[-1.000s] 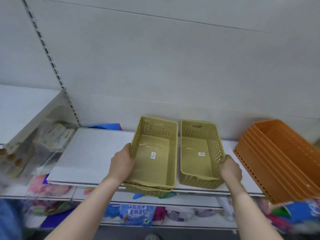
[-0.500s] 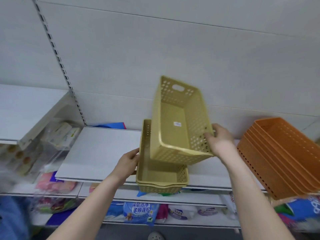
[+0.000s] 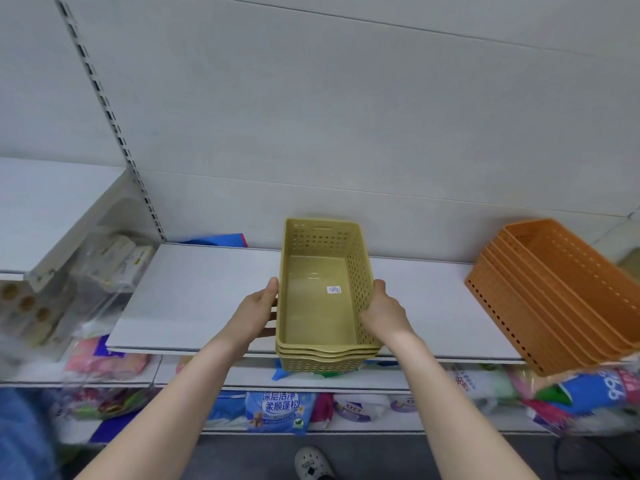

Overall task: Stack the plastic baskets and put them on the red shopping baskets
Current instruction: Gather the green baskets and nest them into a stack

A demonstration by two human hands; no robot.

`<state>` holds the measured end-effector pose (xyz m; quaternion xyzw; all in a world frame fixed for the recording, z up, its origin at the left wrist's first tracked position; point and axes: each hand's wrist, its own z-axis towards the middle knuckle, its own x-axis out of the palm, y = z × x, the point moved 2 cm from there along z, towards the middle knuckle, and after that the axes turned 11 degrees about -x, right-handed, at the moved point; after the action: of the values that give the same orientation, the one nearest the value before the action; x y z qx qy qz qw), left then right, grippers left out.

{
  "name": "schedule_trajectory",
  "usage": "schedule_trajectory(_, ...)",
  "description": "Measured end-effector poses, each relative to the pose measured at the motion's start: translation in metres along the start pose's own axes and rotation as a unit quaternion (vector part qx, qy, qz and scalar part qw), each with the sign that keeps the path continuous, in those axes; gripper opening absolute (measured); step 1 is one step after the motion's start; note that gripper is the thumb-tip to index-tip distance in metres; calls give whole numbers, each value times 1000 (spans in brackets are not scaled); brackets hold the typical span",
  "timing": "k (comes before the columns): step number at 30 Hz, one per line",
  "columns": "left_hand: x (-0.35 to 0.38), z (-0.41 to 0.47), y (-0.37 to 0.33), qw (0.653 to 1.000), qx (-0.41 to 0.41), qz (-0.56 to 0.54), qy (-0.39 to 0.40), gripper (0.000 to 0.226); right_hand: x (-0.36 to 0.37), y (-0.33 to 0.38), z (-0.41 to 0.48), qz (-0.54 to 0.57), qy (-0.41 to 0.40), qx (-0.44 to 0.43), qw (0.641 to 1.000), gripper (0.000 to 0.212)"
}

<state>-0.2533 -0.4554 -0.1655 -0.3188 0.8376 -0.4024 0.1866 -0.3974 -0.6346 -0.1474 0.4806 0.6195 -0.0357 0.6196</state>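
Observation:
A nested stack of three olive-yellow perforated plastic baskets (image 3: 318, 306) sits on the white shelf (image 3: 194, 296), its near end hanging over the shelf's front edge. My left hand (image 3: 256, 313) presses against the stack's left wall. On the opposite side my right hand (image 3: 382, 311) grips the right wall, thumb over the rim. A small white label lies on the floor of the top basket. No red shopping baskets are in view.
A tilted stack of several orange perforated baskets (image 3: 561, 292) rests at the shelf's right end. Packaged goods fill the lower shelf (image 3: 277, 407) and the left bay (image 3: 86, 282). A slotted upright (image 3: 114, 123) runs up the back wall. My shoe (image 3: 313, 464) shows below.
My right hand lifted the right yellow basket, swung it left and lowered it into the left stack. Both hands now hold the sides of the single nested stack.

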Motion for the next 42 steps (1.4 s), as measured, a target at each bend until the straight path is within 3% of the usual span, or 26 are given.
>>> schedule_trajectory(6,-1,13,-9,999,32,34,-17,36,0,-11,-1,99,-10,12,995,43)
schedule_trajectory(12,8,23,-20,998,36,48,-26,55,-14,-31,-18,43,-30,2,999,48)
schedule_trajectory(15,30,12,-24,997,53,64,1,52,-29,-54,-43,17,-36,9,999,54)
schedule_trajectory(19,82,-16,-25,983,104,149,-16,46,-54,-92,-90,9,-101,-3,995,55)
schedule_trajectory(26,247,-75,1,950,151,265,65,57,-105,-223,-192,35,-144,69,986,48)
schedule_trajectory(36,530,-125,37,926,123,274,227,53,-226,-445,-337,-5,-180,212,961,50)
schedule_trajectory(42,656,-120,-4,902,191,319,218,58,-304,-534,-354,-23,-256,247,934,48)
